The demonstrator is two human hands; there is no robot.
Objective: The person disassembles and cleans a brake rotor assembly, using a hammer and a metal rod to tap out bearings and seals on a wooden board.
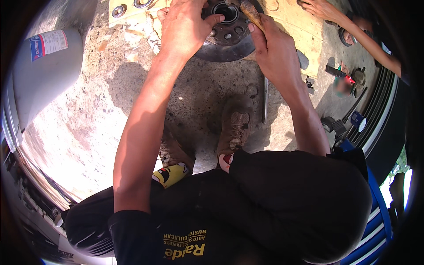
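While the person squats in soft black trousers [282, 198], brown lace-up shoes [236, 126] stand planted on rough, pitted concrete floor [194, 84], w/ a slim shiny metal rod [265, 101] lying just beyond, to the R. Next out, the R hand [276, 46] is wrapped round a worn, stained wooden handle [252, 14], prob. a hammer's; its far end is mostly cut off by the upper edge. The L hand [183, 26] reaches over the near L side of the dark metal disc [225, 54], thumb by the rim of its round centre bore [229, 14]; fingertips are partly out of frame, so can't tell if they grip anything. Disc itself: smooth, broad outer flange, raised hub w/ small round holes, lying flat on creased tan cardboard [304, 31]. Step looks like tapping a part into or out of the bore, though that's a guess; next move prob. calls for a steady L hand, thumb kept clear, & short, square blows. Farther, a greasy ring-shaped bearing [118, 11] sits on the cardboard's L corner, & a co-worker's hand [316, 6] rests near its R edge.
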